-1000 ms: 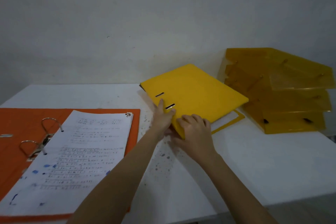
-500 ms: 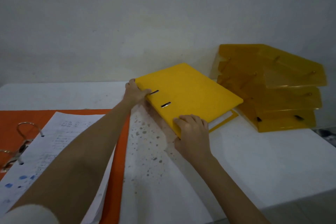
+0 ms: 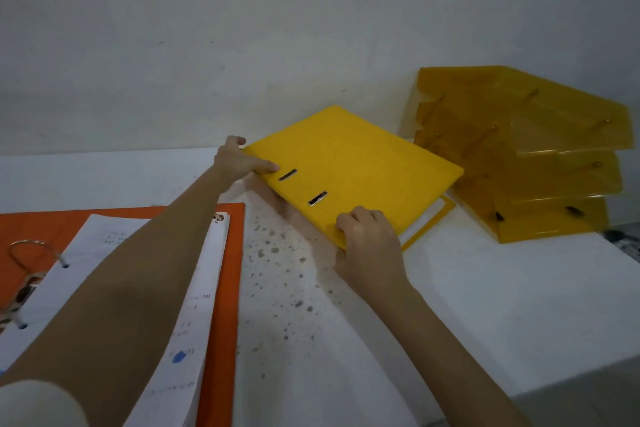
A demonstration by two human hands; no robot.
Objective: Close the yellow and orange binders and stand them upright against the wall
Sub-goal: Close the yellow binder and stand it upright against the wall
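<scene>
Yellow binder (image 3: 360,170) is lying on the white bench (image 3: 485,305) near the far wall (image 3: 242,45), cover nearly shut, white pages showing at its near right corner. Left hand (image 3: 235,159) is gripping the binder's far left corner, thumb lying on the cover just beside a metal slot (image 3: 287,175). Right hand (image 3: 370,239) is curling its fingers (image 3: 356,218) over the near corner, clamping that edge. A second slot (image 3: 317,198) is sitting between the two hands. Orange binder (image 3: 228,288) is lying open at the near left, a printed sheet stack (image 3: 194,322) threaded on its metal rings (image 3: 33,250), the left forearm crossing above it. Stacked amber letter trays (image 3: 526,152) are standing at the far right, just beside the yellow binder. Bench surface between the binders is looking speckled.
</scene>
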